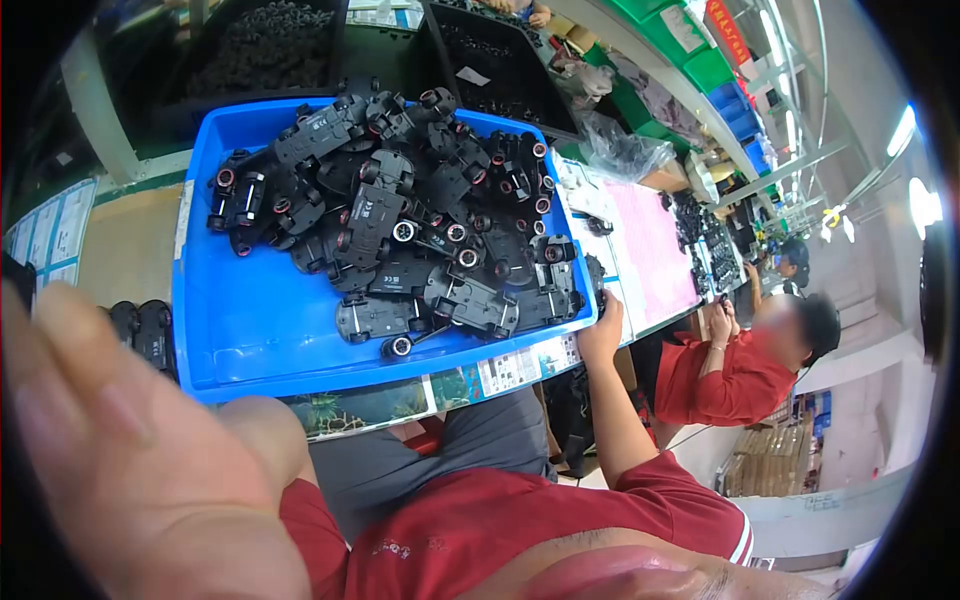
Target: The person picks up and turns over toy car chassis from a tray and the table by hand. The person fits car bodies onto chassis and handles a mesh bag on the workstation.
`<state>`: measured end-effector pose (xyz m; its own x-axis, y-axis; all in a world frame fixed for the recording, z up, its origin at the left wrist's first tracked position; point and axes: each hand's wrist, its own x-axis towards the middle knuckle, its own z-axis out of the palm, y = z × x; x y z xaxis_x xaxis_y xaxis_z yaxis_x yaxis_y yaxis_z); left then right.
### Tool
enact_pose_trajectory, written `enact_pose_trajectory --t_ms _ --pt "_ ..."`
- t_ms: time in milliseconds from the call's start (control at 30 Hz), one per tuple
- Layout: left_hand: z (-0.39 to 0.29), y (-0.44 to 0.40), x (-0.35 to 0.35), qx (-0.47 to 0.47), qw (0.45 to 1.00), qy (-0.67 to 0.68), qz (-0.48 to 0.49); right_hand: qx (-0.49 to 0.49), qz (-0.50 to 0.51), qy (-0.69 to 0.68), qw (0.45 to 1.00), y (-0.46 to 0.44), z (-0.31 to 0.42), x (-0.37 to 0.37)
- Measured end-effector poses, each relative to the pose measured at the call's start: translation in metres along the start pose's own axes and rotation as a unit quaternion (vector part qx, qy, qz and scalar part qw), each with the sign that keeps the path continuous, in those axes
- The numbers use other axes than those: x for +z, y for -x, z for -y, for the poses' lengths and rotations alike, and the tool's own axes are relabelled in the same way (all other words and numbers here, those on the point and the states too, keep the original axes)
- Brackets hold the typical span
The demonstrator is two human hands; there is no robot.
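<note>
My left hand (170, 470) looms very close to the camera at lower left, blurred, its fingers bent and pressed together. Whatever they hold, if anything, is hidden. Beside the right wall of a blue plastic bin (250, 335), my right hand (604, 330) is closed on a black toy car part (600, 298), mostly covered by the fingers. Inside the bin lies a heap of black toy car chassis (370, 220) with small wheels, some with red or silver rims. Several show their undersides with white print.
More black chassis (150, 335) stand left of the bin. Dark crates (500, 65) of small black parts are behind it. A pink mat (650, 240) lies on the bench at right. Farther along, a co-worker in a red shirt (735, 385) sits at the bench.
</note>
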<state>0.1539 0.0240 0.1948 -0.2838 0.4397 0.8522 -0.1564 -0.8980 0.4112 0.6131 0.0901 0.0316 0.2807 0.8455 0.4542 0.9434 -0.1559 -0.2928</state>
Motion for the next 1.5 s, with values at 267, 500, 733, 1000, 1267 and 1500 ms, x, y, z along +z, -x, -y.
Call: enact_pose_trajectory --t_ms 267,500,733,1000,1267,1500 --pt "0.017 0.004 -0.015 0.046 0.998 -0.027 -0.025 0.010 -0.002 -0.012 1.000 -0.001 0.004 0.003" --pt "0.024 0.016 -0.016 0.047 0.996 -0.059 -0.044 -0.038 -0.016 -0.014 0.999 0.001 -0.012 0.007" --pt "0.049 -0.009 -0.052 0.147 0.972 -0.169 -0.075 -0.031 0.004 0.014 0.999 -0.002 -0.034 0.015" --pt "0.032 -0.026 -0.097 0.140 0.948 -0.280 0.062 -0.023 -0.028 -0.063 0.997 0.004 -0.024 0.012" --pt "0.052 -0.043 -0.099 0.199 0.931 -0.286 0.105 -0.003 -0.026 -0.109 0.994 0.002 -0.024 0.015" --pt "0.060 -0.029 -0.078 0.188 0.940 -0.267 0.097 0.015 -0.030 -0.103 0.994 0.003 -0.025 0.015"
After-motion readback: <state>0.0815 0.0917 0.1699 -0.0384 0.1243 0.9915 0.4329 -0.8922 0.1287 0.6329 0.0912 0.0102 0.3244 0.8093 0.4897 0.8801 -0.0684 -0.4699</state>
